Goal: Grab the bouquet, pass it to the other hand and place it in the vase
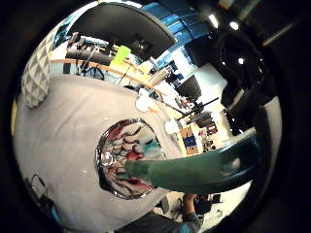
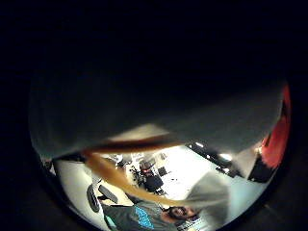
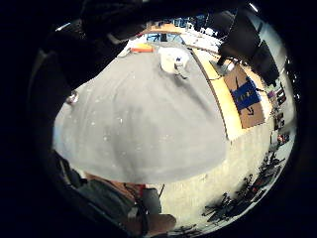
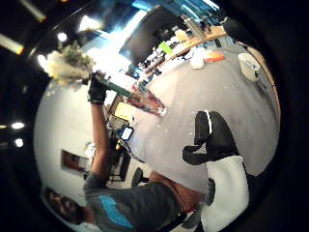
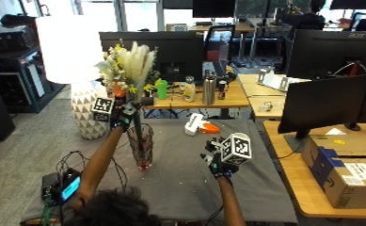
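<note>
Pale plumed bouquet in left hand, stems entering vase

The grey-covered bench spreads wide beneath the right hand's palm. A white cup-like object stands at its far end, an orange item just beyond.

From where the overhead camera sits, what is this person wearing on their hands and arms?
Both the left hand and the right hand wear black gloves. The forearms are bare, with no sleeves reaching them. The right thumb-side palm view shows a short-sleeved grey shirt with a blue print.
</note>
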Tool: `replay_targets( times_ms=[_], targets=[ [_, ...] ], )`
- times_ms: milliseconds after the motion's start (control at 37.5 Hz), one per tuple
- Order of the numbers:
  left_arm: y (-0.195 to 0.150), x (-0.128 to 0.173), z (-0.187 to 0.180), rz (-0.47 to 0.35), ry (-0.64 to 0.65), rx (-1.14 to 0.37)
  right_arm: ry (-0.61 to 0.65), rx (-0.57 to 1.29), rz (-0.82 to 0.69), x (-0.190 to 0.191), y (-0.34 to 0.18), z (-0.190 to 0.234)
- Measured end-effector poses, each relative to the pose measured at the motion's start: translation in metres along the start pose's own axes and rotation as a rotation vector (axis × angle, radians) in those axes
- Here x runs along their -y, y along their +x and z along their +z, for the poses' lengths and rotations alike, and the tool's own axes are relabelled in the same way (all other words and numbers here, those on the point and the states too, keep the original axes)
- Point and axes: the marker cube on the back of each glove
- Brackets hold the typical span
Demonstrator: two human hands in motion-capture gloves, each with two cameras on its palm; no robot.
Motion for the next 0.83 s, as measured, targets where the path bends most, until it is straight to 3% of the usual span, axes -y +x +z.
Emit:
replay_targets(
  times_ms=[80, 240, 426, 533, 826],
  targets=[
    [-0.007, -0.005, 0.003, -0.073, -0.037, 0.016, 0.0, 0.007, -0.003, -0.003, -0.001, 0.001],
    [-0.012, -0.026, -0.007, -0.14, -0.125, 0.248, 0.016, 0.012, -0.001, -0.011, -0.002, -0.004],
    [0.006, -0.05, -0.046, -0.076, 0.016, 0.244, 0.04, 0.019, -0.015, -0.019, -0.007, -0.009],
    [0.019, -0.065, -0.07, 0.004, 0.088, 0.22, 0.052, 0.03, -0.03, -0.024, -0.013, -0.011],
    [0.059, -0.104, -0.085, 0.161, 0.123, 0.213, 0.073, 0.05, -0.059, -0.033, -0.027, -0.01]
  ],
)
